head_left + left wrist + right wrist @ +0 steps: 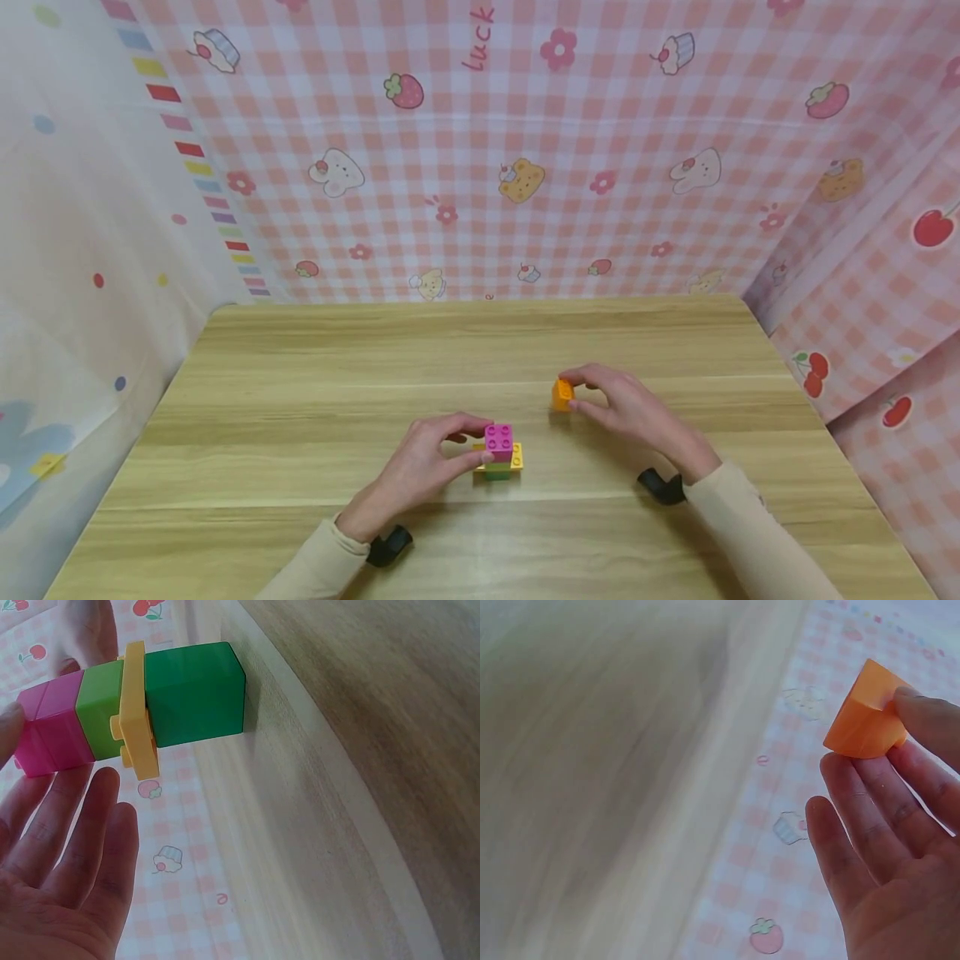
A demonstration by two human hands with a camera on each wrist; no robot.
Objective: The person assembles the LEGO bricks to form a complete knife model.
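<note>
My left hand (427, 457) pinches the pink brick (498, 442) between thumb and fingers, at the top of a small upright stack on the table. Under the pink brick, the left wrist view shows a lime green brick (102, 712), a wider yellow plate (136, 712) with studs, and a dark green brick (196, 694) at the bottom. To the right of the stack and farther back, my right hand (621, 406) grips an orange brick (562, 396) by thumb and fingertips. In the right wrist view this orange piece (866, 716) has a sloped or curved side.
The wood-grain table (337, 358) carries the stack. A pink checked cloth (480, 125) hangs behind its far edge, with more cloth on both sides. Black straps (390, 546) sit by the wrists, below beige sleeves (757, 525).
</note>
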